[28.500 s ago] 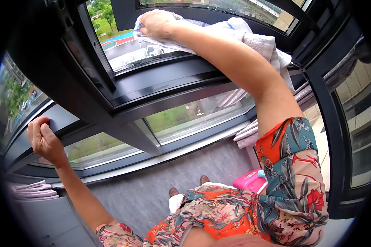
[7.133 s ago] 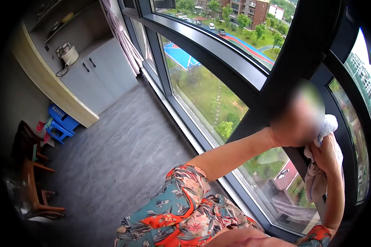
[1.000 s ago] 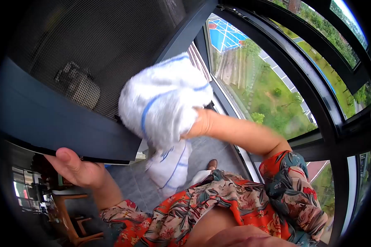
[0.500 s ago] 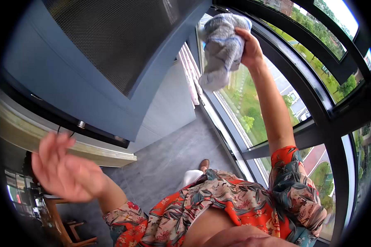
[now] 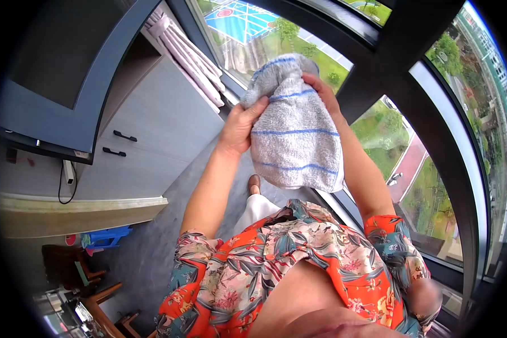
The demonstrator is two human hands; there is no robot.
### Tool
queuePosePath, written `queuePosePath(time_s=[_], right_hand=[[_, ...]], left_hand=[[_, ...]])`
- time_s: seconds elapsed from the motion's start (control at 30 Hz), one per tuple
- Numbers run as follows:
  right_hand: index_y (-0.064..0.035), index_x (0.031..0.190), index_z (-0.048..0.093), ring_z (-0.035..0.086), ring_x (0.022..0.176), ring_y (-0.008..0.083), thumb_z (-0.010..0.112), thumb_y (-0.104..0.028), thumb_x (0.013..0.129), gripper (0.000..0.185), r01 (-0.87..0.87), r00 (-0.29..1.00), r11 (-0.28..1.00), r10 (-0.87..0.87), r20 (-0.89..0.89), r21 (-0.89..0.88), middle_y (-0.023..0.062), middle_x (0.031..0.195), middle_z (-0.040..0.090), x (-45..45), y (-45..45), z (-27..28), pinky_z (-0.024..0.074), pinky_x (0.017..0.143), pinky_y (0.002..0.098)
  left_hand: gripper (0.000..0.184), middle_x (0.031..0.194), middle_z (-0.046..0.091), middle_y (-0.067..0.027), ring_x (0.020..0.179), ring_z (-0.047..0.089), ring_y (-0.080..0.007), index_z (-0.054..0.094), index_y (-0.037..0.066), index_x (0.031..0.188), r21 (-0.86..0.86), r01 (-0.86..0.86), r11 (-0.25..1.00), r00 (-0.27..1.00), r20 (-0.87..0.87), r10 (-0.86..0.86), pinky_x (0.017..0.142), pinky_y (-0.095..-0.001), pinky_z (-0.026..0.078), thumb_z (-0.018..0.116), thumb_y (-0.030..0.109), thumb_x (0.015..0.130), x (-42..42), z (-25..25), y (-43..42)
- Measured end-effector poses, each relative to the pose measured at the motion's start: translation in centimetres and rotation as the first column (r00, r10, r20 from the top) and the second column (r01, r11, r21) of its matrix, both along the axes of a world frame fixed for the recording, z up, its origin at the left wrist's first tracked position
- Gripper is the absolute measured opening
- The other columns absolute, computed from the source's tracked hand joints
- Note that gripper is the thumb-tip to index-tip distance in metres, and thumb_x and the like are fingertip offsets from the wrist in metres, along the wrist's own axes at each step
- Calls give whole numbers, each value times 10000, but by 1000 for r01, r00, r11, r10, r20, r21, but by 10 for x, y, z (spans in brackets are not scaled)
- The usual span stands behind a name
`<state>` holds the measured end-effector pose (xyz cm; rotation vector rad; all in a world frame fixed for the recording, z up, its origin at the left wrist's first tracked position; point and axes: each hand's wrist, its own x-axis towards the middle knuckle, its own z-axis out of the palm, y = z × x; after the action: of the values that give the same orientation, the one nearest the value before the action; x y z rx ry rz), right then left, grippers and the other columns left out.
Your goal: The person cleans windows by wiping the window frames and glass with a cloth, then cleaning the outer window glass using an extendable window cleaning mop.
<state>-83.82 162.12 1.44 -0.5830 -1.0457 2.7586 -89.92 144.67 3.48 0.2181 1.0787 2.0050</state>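
A grey terry cloth [image 5: 296, 143] with blue stripes hangs in front of my chest, held up by both hands. My left hand [image 5: 241, 127] grips its left edge, thumb on the near face. My right hand [image 5: 323, 93] is closed on the upper right side of the cloth, fingers over the front. The top of the cloth is bunched and folded over, while its lower part hangs loosely spread. Some of my fingers are hidden behind the fabric.
Dark-framed windows [image 5: 417, 107] run along my right. On the left stand a grey cabinet [image 5: 152, 143] with black handles and a large dark screen [image 5: 56, 50] in a blue-grey frame. A tied pale curtain [image 5: 180, 48] hangs by the glass. A blue stool [image 5: 104, 238] and wooden furniture [image 5: 98, 296] sit lower left.
My right hand has brought the cloth down from the window toward my chest. My left hand, empty and spread before, has come across and taken hold of it. The view has turned.
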Motion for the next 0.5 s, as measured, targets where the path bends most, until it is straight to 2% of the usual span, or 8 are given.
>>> queuePosePath(time_s=[0.07, 0.2, 0.27, 0.33, 0.4, 0.43, 0.47, 0.5], right_hand=[[-7, 1065, 581, 608, 912, 195, 547, -199, 858, 284, -126, 970, 975, 160, 183, -183, 114, 985, 627, -2, 7, -3, 491, 805, 311], [-7, 1049, 581, 597, 890, 136, 572, -267, 858, 322, -304, 946, 830, 207, 250, 467, 70, 991, 617, 58, -3, -26, 465, 709, 254], [-1, 1028, 583, 601, 863, 144, 566, -227, 867, 278, -348, 932, 792, 235, 276, 501, 82, 959, 624, 62, 2, 3, 468, 722, 262], [7, 1028, 581, 608, 843, 153, 569, -193, 867, 257, -312, 949, 761, 229, 215, 569, 86, 932, 628, 83, 5, 32, 474, 730, 272], [14, 996, 590, 617, 797, 150, 568, -113, 854, 192, -206, 978, 727, 178, 110, 655, 86, 891, 636, 89, 8, 71, 482, 723, 270], [18, 963, 601, 622, 761, 142, 566, -50, 841, 144, -115, 990, 704, 135, 26, 701, 83, 864, 642, 89, 10, 93, 488, 712, 264], [24, 943, 605, 624, 747, 149, 566, -30, 827, 134, -41, 994, 638, 102, -32, 769, 91, 850, 642, 87, 13, 115, 490, 703, 266], [30, 924, 608, 625, 734, 156, 567, -10, 813, 124, 49, 993, 558, 60, -99, 829, 99, 836, 642, 85, 15, 139, 492, 694, 268]], left_hand=[[320, 1051, 609, -94, 961, 582, -182, 560, -3, 1100, -21, -97, 995, 995, 15, 97, 835, -302, 472, 619, 163, 832, -33, -1, -20], [327, 1080, 599, -108, 1021, 563, -234, 551, 2, 1112, 4, -279, 960, 959, 49, 279, 916, -373, 442, 583, 193, 849, -64, 36, -46], [334, 1088, 594, -112, 1030, 558, -236, 550, 3, 1110, 158, -204, 966, 977, 89, 192, 918, -382, 444, 591, 199, 843, -98, 68, -37], [345, 1080, 594, -123, 1019, 565, -240, 551, -4, 1105, 184, -296, 937, 941, -110, 319, 891, -382, 464, 611, 190, 826, -90, 95, -8], [279, 966, 631, -121, 841, 628, -213, 591, -33, 1024, 176, -288, 941, 882, -334, 333, 773, -327, 518, 629, 119, 793, -81, 120, 33], [257, 902, 647, -84, 769, 630, -168, 614, -21, 988, 230, -88, 969, 873, -451, 187, 714, -298, 519, 652, 117, 775, -84, 125, 57], [229, 867, 649, -45, 744, 616, -131, 629, 4, 953, 84, -101, 991, 789, -600, 132, 668, -278, 505, 668, 123, 761, -71, 141, 76], [222, 828, 649, -45, 725, 603, -115, 630, 6, 902, 52, 71, 996, 661, -750, -8, 650, -258, 490, 686, 137, 731, -69, 150, 101]])
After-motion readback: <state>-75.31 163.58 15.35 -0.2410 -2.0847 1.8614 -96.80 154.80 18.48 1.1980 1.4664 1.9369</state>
